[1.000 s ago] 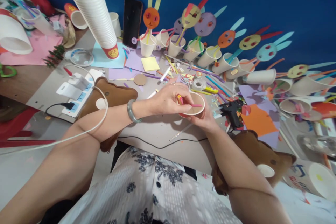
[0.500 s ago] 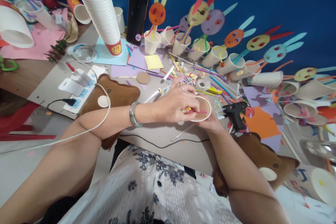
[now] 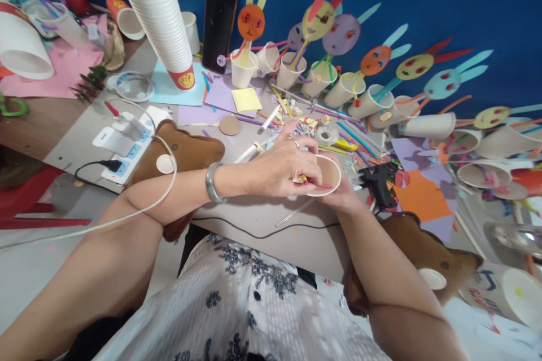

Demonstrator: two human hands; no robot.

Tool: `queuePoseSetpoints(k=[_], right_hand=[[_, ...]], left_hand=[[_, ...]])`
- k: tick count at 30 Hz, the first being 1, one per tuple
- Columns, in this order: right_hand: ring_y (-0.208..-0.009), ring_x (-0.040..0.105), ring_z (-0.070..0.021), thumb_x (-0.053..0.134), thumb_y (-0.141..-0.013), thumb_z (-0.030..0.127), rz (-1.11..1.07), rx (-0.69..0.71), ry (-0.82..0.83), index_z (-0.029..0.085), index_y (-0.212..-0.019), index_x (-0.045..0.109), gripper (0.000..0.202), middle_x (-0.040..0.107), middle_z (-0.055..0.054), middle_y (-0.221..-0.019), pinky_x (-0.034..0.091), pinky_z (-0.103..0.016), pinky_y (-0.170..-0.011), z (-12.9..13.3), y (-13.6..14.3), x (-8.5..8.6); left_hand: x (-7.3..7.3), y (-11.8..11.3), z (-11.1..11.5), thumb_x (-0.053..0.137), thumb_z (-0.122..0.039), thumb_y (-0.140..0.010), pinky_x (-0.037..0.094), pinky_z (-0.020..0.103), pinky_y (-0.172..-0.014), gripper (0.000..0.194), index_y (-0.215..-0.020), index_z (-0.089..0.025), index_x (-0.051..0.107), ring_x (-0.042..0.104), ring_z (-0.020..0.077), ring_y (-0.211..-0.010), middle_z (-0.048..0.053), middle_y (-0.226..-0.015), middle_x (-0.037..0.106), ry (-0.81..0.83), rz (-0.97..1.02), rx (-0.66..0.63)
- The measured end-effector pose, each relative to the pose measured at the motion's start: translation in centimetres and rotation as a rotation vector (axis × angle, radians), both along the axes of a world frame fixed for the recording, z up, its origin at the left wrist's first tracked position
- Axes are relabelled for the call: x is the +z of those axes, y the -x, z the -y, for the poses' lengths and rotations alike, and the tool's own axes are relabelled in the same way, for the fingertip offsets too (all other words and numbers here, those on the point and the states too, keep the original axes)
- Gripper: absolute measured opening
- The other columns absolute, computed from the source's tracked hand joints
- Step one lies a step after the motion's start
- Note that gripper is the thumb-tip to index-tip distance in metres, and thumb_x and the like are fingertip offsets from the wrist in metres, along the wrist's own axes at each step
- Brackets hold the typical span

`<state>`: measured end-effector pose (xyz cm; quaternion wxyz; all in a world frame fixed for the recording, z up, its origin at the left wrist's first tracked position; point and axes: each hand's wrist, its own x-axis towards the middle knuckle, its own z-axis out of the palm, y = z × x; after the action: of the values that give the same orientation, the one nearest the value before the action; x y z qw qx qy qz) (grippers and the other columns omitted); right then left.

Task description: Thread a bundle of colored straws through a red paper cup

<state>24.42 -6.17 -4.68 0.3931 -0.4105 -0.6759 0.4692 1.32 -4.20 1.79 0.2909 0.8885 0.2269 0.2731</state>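
Observation:
My right hand (image 3: pixel 342 196) is closed around a white paper cup (image 3: pixel 331 169), tilted so that its open mouth faces me. My left hand (image 3: pixel 284 168), with a ring and a bangle on the wrist, reaches over the cup's rim. Its fingers pinch a thin pink stick (image 3: pixel 323 185) with a bit of yellow at the near end. The stick's tip lies inside the cup's mouth; whether it touches the wall I cannot tell. Just right of the cup lies a black glue gun (image 3: pixel 378 186). Below my left hand is a clear glue stick (image 3: pixel 294 213).
Several cups with paper rabbit heads (image 3: pixel 251 22) line the blue wall. A tall stack of paper cups (image 3: pixel 156 17) and a phone (image 3: pixel 219 28) stand at the back left. A power strip (image 3: pixel 127 161) with a white cable crosses near my left arm. Paper scraps and a tape roll (image 3: pixel 327 135) lie behind my hands.
The pink stick's tip has moved slightly lower in the cup as my left fingers shifted. My right hand still holds the cup in the same place.

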Motion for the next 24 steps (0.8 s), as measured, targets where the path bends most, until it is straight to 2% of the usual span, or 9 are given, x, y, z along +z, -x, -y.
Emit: queuePoseSetpoints(k=[5,11,15,18,21,24], right_hand=[[-0.101,0.073,-0.0262,0.087,-0.073,0.058,0.011,0.054,-0.032,0.032,-0.126,0.058,0.066,0.071,-0.004,-0.115,0.063,-0.041,-0.085,0.5,0.1,0.2],[-0.119,0.069,-0.0319,0.088,-0.075,0.045,0.111,0.038,-0.158,0.031,-0.133,0.054,0.069,0.068,-0.009,-0.128,0.057,-0.052,-0.105,1.3,1.2,0.2],[-0.114,0.071,-0.0338,0.090,-0.071,0.039,0.152,-0.025,-0.165,0.029,-0.127,0.058,0.065,0.070,-0.009,-0.122,0.059,-0.054,-0.101,1.3,1.7,-0.1],[-0.108,0.071,-0.0331,0.088,-0.068,0.030,0.217,0.009,-0.245,0.028,-0.114,0.066,0.051,0.071,-0.007,-0.114,0.060,-0.052,-0.095,1.1,1.8,-0.2],[-0.108,0.071,-0.0328,0.086,-0.067,0.024,0.232,0.027,-0.332,0.028,-0.110,0.068,0.046,0.070,-0.006,-0.112,0.061,-0.052,-0.095,1.1,2.1,-0.2],[-0.109,0.071,-0.0329,0.085,-0.070,0.026,0.228,0.004,-0.263,0.026,-0.112,0.068,0.046,0.072,-0.007,-0.112,0.061,-0.052,-0.094,1.0,2.2,0.0]], left_hand=[[0.3,0.1,0.0,0.062,-0.028,-0.099,0.030,0.051,-0.123,0.021,-0.084,-0.025,0.077,0.061,0.0241,-0.123,0.000,-0.088,0.079,-0.008,-0.018,0.004],[-0.2,0.2,-0.4,0.064,-0.027,-0.098,0.031,0.052,-0.124,0.017,-0.089,-0.026,0.078,0.063,0.0242,-0.124,0.001,-0.097,0.081,0.001,0.009,-0.016],[-0.6,0.0,-0.4,0.063,-0.024,-0.098,0.035,0.050,-0.122,0.017,-0.095,-0.025,0.079,0.062,0.0248,-0.126,0.002,-0.100,0.081,0.018,0.020,-0.018],[-0.9,-0.1,-0.4,0.062,-0.023,-0.097,0.038,0.050,-0.121,0.017,-0.094,-0.025,0.079,0.062,0.0245,-0.124,0.002,-0.101,0.081,0.038,0.022,-0.039],[-1.2,-0.2,-0.3,0.063,-0.025,-0.096,0.040,0.050,-0.119,0.016,-0.091,-0.025,0.078,0.062,0.0250,-0.125,0.002,-0.101,0.081,0.066,0.049,-0.035],[-1.5,-0.3,-0.5,0.066,-0.030,-0.094,0.043,0.048,-0.117,0.013,-0.094,-0.024,0.077,0.065,0.0236,-0.119,0.003,-0.101,0.080,0.124,0.120,-0.015]])
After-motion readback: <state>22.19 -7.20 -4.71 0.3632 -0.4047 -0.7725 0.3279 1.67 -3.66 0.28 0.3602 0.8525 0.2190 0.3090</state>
